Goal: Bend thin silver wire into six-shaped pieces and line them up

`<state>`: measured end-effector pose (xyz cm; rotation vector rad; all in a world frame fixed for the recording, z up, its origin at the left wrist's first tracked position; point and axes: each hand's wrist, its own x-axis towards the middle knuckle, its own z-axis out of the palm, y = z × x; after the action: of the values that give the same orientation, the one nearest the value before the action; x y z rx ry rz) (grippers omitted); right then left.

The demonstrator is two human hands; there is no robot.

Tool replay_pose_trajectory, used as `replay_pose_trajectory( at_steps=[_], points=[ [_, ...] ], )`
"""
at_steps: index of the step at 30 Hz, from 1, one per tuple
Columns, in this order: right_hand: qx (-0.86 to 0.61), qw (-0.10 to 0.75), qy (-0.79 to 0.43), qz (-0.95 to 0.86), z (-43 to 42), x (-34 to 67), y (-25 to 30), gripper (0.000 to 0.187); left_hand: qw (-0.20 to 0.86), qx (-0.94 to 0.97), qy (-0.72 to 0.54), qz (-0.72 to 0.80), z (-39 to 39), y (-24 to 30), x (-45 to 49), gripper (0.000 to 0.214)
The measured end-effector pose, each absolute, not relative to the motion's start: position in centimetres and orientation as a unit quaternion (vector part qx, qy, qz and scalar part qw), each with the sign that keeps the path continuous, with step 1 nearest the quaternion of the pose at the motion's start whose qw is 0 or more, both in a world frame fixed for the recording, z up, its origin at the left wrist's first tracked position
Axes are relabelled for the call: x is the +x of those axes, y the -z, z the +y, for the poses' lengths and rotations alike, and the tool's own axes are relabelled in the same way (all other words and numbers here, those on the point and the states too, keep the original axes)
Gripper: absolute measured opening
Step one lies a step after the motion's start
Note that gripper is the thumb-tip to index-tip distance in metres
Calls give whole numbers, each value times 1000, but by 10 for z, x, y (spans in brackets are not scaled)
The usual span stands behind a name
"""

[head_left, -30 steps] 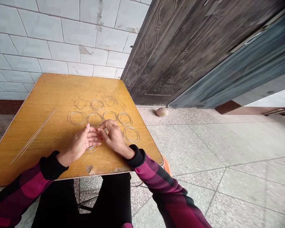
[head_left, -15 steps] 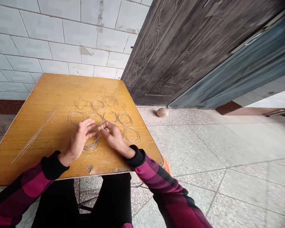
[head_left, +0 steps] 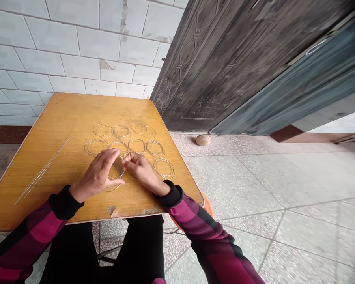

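Now turned knuckles-up at left hand (head_left: 97,173), spread around wire coil (head_left: 122,172) pinched by right hand (head_left: 140,167), risking unravelling through slack grip

tiled wall (head_left: 99,47) behind bench (head_left: 77,112) far edge, dark carved door (head_left: 210,63) off far right corner, ball (head_left: 203,140) on floor (head_left: 254,177), orange object (head_left: 208,207) by near right corner

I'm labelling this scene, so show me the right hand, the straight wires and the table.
Right hand (head_left: 141,169): head view, back of the hand.
Straight wires (head_left: 44,169): head view, about midway along them.
Table (head_left: 73,114): head view, bare far part of its top.
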<state>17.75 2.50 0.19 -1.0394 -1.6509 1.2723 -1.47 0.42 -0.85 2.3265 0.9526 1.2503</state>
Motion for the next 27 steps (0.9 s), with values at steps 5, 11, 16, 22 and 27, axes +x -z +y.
replay_pose_trajectory(
  at_steps=[5,11,16,22,27],
  points=[
    [-410,387,-539,-626,25,176,-2,23,22,853,-419,312,5,9,-16,88],
    [-399,387,-569,-606,25,175,-2,21,-24,853,-416,314,6,8,-14,89],
    [-387,387,-578,-606,27,175,0,21,-43,855,-417,305,7,7,-14,85],
    [-369,398,-579,-609,29,175,3,20,-40,851,-429,302,9,8,-15,82],
    [-366,405,-591,-594,29,175,4,19,-37,850,-432,299,9,9,-15,82]
  ],
)
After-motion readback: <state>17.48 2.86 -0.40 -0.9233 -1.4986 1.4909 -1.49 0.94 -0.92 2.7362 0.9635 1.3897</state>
